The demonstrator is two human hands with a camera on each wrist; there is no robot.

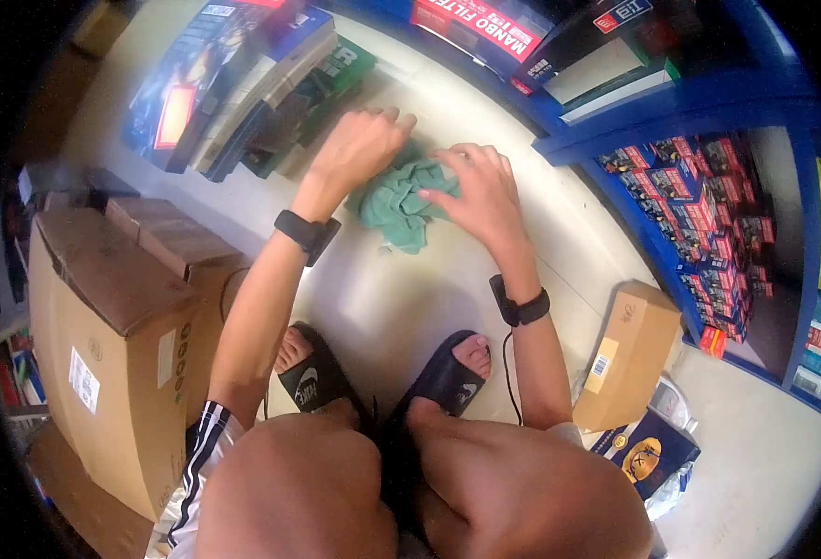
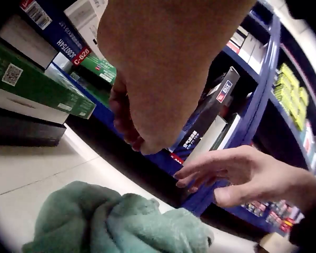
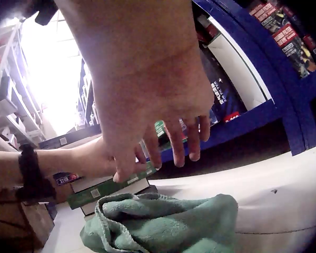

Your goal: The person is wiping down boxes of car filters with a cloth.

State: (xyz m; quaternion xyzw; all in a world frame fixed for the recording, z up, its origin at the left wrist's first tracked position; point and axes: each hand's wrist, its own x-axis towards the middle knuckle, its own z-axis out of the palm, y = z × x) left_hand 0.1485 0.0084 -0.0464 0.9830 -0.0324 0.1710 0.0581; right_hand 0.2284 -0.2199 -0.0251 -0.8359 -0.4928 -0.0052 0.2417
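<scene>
A crumpled green cloth (image 1: 401,200) lies on the pale tiled floor, between and just below the two hands. My left hand (image 1: 362,147) hovers over its far left side, fingers loosely bent and nothing seen in them. In the left wrist view that hand (image 2: 158,105) hangs above the cloth (image 2: 131,226), with a gap between. My right hand (image 1: 483,194) is at the cloth's right side, thumb apart from the bent fingers. The right wrist view shows its fingers (image 3: 176,142) spread and pointing down, above the cloth (image 3: 168,224).
Stacked boxes (image 1: 271,93) stand to the left of the left hand. A blue shelf (image 1: 681,130) with filter boxes runs along the back and right. Large cardboard boxes (image 1: 112,363) are at the left; a smaller carton (image 1: 627,354) lies at the right. Sandalled feet (image 1: 452,373) are in front.
</scene>
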